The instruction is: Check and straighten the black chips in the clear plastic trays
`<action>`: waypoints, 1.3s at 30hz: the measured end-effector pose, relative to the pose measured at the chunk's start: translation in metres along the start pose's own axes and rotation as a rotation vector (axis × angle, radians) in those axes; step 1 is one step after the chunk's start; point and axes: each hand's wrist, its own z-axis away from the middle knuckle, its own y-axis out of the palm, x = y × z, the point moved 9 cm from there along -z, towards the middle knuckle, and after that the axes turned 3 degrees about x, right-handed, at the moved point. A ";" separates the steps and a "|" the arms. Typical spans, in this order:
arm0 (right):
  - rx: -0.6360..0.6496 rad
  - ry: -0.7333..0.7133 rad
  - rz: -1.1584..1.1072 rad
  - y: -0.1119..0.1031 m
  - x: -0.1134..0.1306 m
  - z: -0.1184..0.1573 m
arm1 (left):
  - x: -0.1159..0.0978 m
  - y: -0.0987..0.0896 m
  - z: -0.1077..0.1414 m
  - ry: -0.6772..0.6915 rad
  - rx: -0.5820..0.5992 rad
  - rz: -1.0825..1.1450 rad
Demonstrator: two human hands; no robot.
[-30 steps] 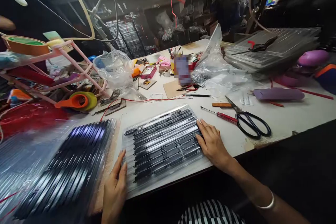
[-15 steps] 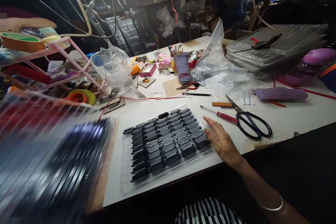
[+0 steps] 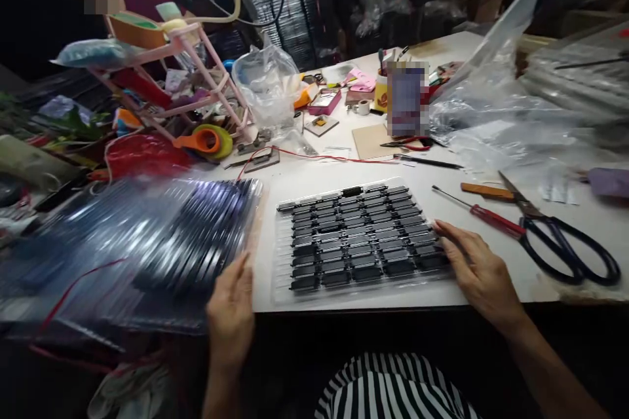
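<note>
A clear plastic tray [image 3: 282,262] lies on the white table, filled with rows of black multi-pin connectors [image 3: 366,245]. At its right edge rests my right hand [image 3: 484,275], fingers stretched out along the rim and nothing gripped. My left hand [image 3: 230,314] is at the table's front edge, left of the tray and apart from it. Its fingers point up and forward, somewhat blurred, with nothing seen in them. Just beyond it lies a plastic-wrapped stack of long dark strips [image 3: 201,229], partly smeared by motion.
Right of the tray lie a red-handled screwdriver [image 3: 491,217] and large scissors [image 3: 555,242]. Pliers [image 3: 413,144] and a black pen [image 3: 427,162] are behind it. A pink rack [image 3: 211,95] stands back left; plastic sheeting [image 3: 511,124] covers the back right.
The view has turned left. My left hand has come into view beside the wrapped stack. The clear ribbed sheet blurred at the left has dropped lower onto the stack's side. My right hand stays by the tray's edge.
</note>
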 end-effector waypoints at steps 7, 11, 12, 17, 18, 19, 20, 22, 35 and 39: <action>0.037 0.145 0.003 -0.001 -0.040 0.013 | -0.001 0.061 0.032 0.185 0.273 -0.174; 0.040 0.099 0.016 0.005 -0.037 0.015 | 0.005 0.081 0.024 0.365 0.260 -0.389; 0.039 0.087 0.014 0.007 -0.034 0.015 | 0.004 0.083 0.021 0.409 0.242 -0.429; 0.035 0.061 0.017 0.014 -0.016 0.010 | -0.001 0.087 0.016 0.504 0.256 -0.560; 0.031 0.055 0.017 0.014 -0.012 0.010 | -0.002 0.087 0.017 0.504 0.270 -0.570; 0.028 0.048 0.014 0.014 -0.010 0.010 | -0.002 0.087 0.017 0.501 0.282 -0.576; 0.024 0.041 0.010 0.014 -0.008 0.010 | -0.002 0.087 0.017 0.496 0.287 -0.580; 0.020 0.032 -0.007 0.013 -0.006 0.010 | 0.000 0.086 0.015 0.488 0.274 -0.581; 0.034 0.082 -0.099 0.019 -0.010 0.010 | -0.036 0.096 -0.007 0.528 0.282 -0.616; 0.037 0.088 -0.091 0.021 -0.008 0.010 | -0.043 0.106 -0.010 0.536 0.370 -0.598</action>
